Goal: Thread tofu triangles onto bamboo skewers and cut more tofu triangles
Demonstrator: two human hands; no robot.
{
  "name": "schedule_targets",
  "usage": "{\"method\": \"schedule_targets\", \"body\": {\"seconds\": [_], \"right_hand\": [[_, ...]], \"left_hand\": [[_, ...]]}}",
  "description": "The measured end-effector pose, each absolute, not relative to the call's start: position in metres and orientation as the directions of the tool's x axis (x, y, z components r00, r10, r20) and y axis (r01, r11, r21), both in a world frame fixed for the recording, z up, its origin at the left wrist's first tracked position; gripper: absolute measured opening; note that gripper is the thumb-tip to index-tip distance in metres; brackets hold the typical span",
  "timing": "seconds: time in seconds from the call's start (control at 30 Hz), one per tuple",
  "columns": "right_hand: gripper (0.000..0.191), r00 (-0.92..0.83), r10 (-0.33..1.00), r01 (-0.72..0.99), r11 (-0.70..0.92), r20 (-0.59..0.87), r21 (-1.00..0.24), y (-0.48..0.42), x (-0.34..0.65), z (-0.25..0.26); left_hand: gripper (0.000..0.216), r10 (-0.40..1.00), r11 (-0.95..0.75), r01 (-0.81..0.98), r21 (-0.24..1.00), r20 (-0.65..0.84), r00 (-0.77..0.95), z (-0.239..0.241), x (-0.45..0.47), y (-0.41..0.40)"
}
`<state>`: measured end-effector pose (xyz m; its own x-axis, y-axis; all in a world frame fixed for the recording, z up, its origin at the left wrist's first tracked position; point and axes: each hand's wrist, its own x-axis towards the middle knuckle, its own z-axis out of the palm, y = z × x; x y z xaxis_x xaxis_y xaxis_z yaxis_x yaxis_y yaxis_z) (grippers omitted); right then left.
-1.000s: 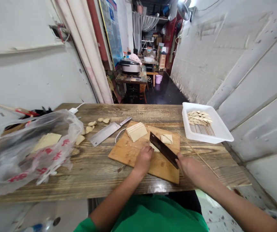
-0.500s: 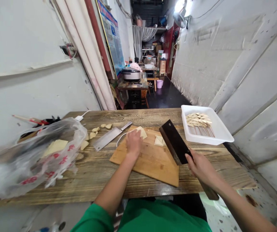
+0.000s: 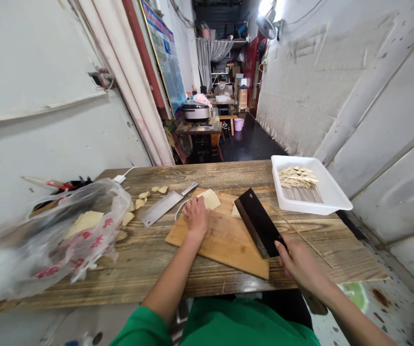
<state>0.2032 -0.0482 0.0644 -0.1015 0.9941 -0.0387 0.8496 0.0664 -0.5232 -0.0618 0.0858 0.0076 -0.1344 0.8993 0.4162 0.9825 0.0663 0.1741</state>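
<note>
My right hand (image 3: 296, 262) is wrapped round the handle of a dark cleaver (image 3: 259, 223). Its broad blade is raised over the right side of a wooden cutting board (image 3: 224, 240). At the board's far left, my left hand (image 3: 196, 216) has its fingers bent against a stack of pale yellow tofu sheets (image 3: 211, 199); part of the stack is hidden under them. A smaller cut piece of tofu sheet (image 3: 234, 211) lies on the board, mostly covered by the blade. Thin wooden skewers (image 3: 306, 238) rest on the table beside the cleaver.
A second cleaver (image 3: 163, 208) lies left of the board near several pale scraps (image 3: 140, 203). A plastic bag (image 3: 94, 240) with more sheets is at the left. The white tray (image 3: 331, 194) at right holds skewered pieces (image 3: 296, 177). Far back, a masked person (image 3: 222, 87) sits.
The cleaver has come slightly down and towards me, covering more of the cut piece. My left hand has shifted a little left, showing more of the stack. The skewers beside the cleaver now show.
</note>
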Motion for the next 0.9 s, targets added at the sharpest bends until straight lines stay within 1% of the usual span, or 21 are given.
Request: {"method": "schedule_targets", "body": {"seconds": [0.2, 0.27, 0.33, 0.4, 0.47, 0.53, 0.63, 0.7, 0.77, 0.9], "right_hand": [[0.029, -0.087, 0.996, 0.839, 0.065, -0.014, -0.541, -0.052, 0.203, 0.06], [0.028, -0.087, 0.996, 0.84, 0.075, 0.002, -0.538, -0.054, 0.203, 0.059], [0.028, -0.086, 0.996, 0.843, 0.079, 0.01, -0.532, -0.055, 0.204, 0.057], [0.029, -0.087, 0.996, 0.852, 0.081, 0.014, -0.517, -0.056, 0.205, 0.057], [0.029, -0.087, 0.996, 0.875, 0.081, 0.009, -0.478, -0.057, 0.206, 0.058], [0.028, -0.098, 0.995, 0.91, 0.092, 0.005, -0.405, -0.058, 0.207, 0.06], [0.028, -0.158, 0.987, 0.948, 0.149, -0.008, -0.28, -0.06, 0.206, 0.064], [0.027, -0.222, 0.975, 0.954, 0.21, -0.031, -0.216, -0.059, 0.205, 0.068], [0.026, -0.296, 0.953, 0.943, 0.282, -0.059, -0.175, -0.056, 0.203, 0.073], [0.025, -0.414, 0.902, 0.909, 0.401, -0.122, -0.117, -0.048, 0.197, 0.085]], "left_hand": [[0.03, 0.899, 0.078, 0.98, 0.185, 0.412, -0.15, 0.008, -0.065, 0.088], [0.023, 0.904, 0.072, 0.976, 0.203, 0.4, -0.15, 0.011, -0.065, 0.088], [0.012, 0.908, 0.025, 0.976, 0.218, 0.402, -0.114, 0.012, -0.063, 0.083], [0.01, 0.904, -0.086, 0.974, 0.208, 0.427, -0.011, 0.01, -0.057, 0.072], [0.016, 0.886, -0.249, 0.951, 0.182, 0.439, 0.148, 0.004, -0.049, 0.053], [0.019, 0.851, -0.406, 0.897, 0.173, 0.428, 0.303, -0.006, -0.041, 0.031], [0.025, 0.779, -0.55, 0.815, 0.181, 0.465, 0.421, -0.019, -0.036, 0.002], [0.027, 0.748, -0.58, 0.795, 0.18, 0.505, 0.431, -0.024, -0.04, -0.008], [0.026, 0.742, -0.562, 0.81, 0.168, 0.534, 0.405, -0.025, -0.048, -0.013], [0.026, 0.755, -0.533, 0.831, 0.158, 0.533, 0.382, -0.026, -0.062, -0.016]]}}
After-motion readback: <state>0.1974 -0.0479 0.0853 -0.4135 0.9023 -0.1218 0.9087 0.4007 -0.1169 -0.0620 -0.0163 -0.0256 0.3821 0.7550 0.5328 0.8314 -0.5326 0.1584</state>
